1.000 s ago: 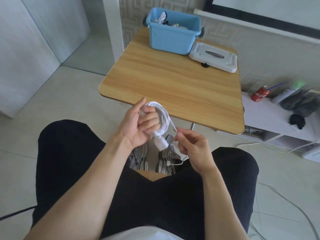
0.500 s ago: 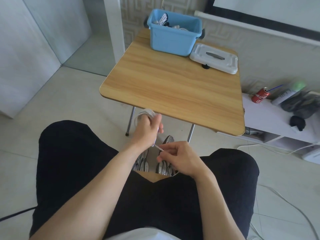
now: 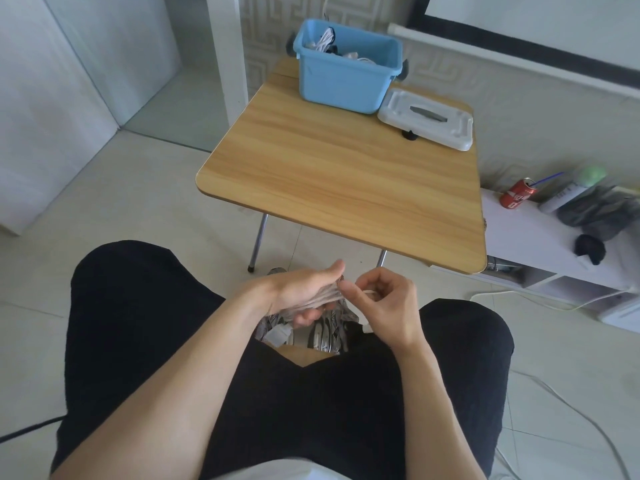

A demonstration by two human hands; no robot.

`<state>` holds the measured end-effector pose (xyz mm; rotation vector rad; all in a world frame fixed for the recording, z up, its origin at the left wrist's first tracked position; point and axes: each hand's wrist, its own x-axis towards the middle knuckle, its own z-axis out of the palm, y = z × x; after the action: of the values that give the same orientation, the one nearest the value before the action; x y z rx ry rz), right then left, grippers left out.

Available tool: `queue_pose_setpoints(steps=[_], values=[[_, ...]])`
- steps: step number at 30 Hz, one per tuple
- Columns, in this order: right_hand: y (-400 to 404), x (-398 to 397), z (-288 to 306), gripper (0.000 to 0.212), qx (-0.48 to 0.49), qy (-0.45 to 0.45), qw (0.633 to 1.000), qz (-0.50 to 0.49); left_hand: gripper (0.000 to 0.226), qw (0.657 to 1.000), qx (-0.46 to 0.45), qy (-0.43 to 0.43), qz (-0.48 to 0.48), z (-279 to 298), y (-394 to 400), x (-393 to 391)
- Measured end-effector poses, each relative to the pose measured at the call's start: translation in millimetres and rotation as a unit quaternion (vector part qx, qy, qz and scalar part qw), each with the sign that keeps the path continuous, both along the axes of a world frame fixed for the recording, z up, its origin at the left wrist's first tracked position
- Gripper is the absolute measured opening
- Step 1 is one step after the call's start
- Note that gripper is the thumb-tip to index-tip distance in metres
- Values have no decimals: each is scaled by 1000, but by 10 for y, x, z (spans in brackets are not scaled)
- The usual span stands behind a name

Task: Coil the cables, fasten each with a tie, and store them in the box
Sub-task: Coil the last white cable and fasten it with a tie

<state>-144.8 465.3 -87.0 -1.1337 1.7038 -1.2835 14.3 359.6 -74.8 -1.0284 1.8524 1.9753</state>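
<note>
Above my lap, my left hand (image 3: 304, 292) holds a coiled white cable (image 3: 325, 299); its strands run across the palm and fingers and are blurred. My right hand (image 3: 384, 303) sits just to the right, fingers curled, pinching the cable's white end (image 3: 369, 292) beside the left fingertips. The open blue box (image 3: 346, 74) stands at the table's far edge and holds several cables. Its white lid (image 3: 427, 119) lies flat on the table to the right of it.
The wooden table (image 3: 346, 174) stands in front of my knees on metal legs. A low white shelf (image 3: 540, 244) to the right carries a red can (image 3: 516, 197) and dark items. Loose white cables trail on the tiled floor (image 3: 540, 299) at right.
Both hands dropped from near the table edge toward my lap. The left hand turned over with the coil, and the right hand closed in against it, holding the cable end.
</note>
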Motion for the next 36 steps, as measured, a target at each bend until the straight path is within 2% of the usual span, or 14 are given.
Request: queue_pose_setpoints(steps=[3, 7, 10, 13, 15, 18, 20, 22, 24, 28, 30, 32, 34, 36], values=[[-11, 21, -19, 24, -30, -37, 999, 19, 65, 993, 85, 70, -31, 63, -40, 26], [-51, 28, -33, 12, -80, -98, 992, 5, 53, 984, 113, 141, 0, 122, -74, 66], [-69, 41, -52, 21, -77, -121, 990, -16, 50, 968, 154, 195, 32, 144, -128, 132], [-97, 50, -71, 34, -67, -111, 991, -18, 49, 942, 194, 253, 104, 171, -159, 145], [-114, 53, -106, 31, -52, -88, 995, -11, 50, 905, 225, 319, 167, 183, -153, 112], [-118, 33, -188, 19, 9, -51, 999, 3, 49, 811, 287, 420, 288, 204, -173, 44], [-105, 26, -224, 21, 64, -41, 997, 28, 38, 761, 285, 449, 372, 236, -202, 22], [-88, 40, -203, 21, 104, -24, 992, 62, 27, 736, 242, 436, 458, 236, -225, 10], [-71, 84, -144, 21, 121, 6, 987, 102, 25, 743, 167, 394, 515, 164, -249, 8], [-66, 160, -22, 19, 145, 79, 971, 171, 34, 809, -77, 280, 511, -27, -256, -10], [-69, 196, 27, 20, 149, 86, 967, 190, 36, 836, -199, 220, 461, -52, -226, -2], [-59, 245, 81, 17, 130, 81, 971, 185, 39, 871, -279, 166, 369, -96, -199, 9], [-36, 276, 146, 15, 77, 64, 984, 150, 38, 910, -315, 109, 247, -168, -179, 20], [-38, 259, 214, 14, 34, 37, 993, 111, 38, 936, -302, 72, 167, -181, -145, 18]])
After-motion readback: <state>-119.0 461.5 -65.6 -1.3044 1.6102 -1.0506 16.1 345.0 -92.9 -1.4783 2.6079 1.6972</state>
